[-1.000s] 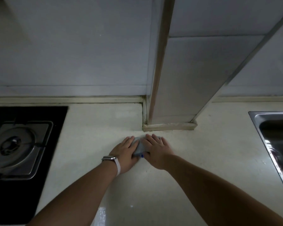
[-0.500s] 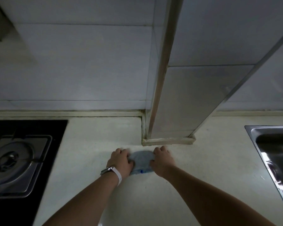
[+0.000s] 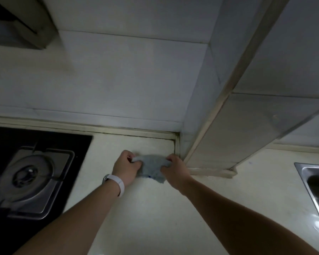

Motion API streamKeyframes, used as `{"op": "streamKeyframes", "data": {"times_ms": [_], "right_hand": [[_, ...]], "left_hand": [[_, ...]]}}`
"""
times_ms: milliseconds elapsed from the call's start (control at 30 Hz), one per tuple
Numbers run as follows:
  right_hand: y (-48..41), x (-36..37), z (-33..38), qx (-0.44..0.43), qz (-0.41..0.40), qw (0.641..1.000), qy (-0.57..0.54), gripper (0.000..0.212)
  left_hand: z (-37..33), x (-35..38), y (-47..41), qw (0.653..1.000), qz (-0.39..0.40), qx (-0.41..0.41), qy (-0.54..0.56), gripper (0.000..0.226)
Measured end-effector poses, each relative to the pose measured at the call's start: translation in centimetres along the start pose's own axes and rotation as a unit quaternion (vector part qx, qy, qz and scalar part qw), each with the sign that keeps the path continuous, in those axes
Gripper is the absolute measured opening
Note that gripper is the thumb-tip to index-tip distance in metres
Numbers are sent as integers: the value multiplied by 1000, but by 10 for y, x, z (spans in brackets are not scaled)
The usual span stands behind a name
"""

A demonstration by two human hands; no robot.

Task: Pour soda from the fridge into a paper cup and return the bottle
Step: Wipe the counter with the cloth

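A small grey cloth (image 3: 152, 167) hangs stretched between my two hands just above the pale countertop (image 3: 155, 208), close to the foot of a tiled column (image 3: 228, 144). My left hand (image 3: 126, 167), with a white band on its wrist, pinches the cloth's left top corner. My right hand (image 3: 174, 169) grips the right top corner. No soda bottle, paper cup or fridge is in view.
A black gas hob with a metal burner (image 3: 29, 178) lies at the left. A steel sink (image 3: 315, 184) is set into the counter at the right edge. A range hood (image 3: 20, 21) hangs at the upper left. Tiled wall runs behind.
Both hands went from lying flat on the cloth to curling round its upper corners and lifting it off the counter. The camera has tilted up and turned left.
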State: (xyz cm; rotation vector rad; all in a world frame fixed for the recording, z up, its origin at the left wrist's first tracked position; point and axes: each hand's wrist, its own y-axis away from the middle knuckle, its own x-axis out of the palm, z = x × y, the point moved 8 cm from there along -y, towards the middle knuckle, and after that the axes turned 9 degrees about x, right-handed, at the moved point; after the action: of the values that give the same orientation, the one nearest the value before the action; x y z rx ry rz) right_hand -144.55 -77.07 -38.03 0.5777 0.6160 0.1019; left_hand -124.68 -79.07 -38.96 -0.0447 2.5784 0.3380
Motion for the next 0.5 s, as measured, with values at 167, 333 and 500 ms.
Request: {"op": "streamKeyframes", "data": {"times_ms": [167,333,500], "right_hand": [[-37,0,35,37,-13,999,-37,23],[-70,2,37,58,-62,996,-5,25],[-90,12,19,73,-90,992,52,19]], "left_hand": [[-3,-23,-40,998,-49,-28,23,19],[5,-10,-68,999,-14,-42,2,19],[17,6,-86,999,10,-45,-26,13]]}}
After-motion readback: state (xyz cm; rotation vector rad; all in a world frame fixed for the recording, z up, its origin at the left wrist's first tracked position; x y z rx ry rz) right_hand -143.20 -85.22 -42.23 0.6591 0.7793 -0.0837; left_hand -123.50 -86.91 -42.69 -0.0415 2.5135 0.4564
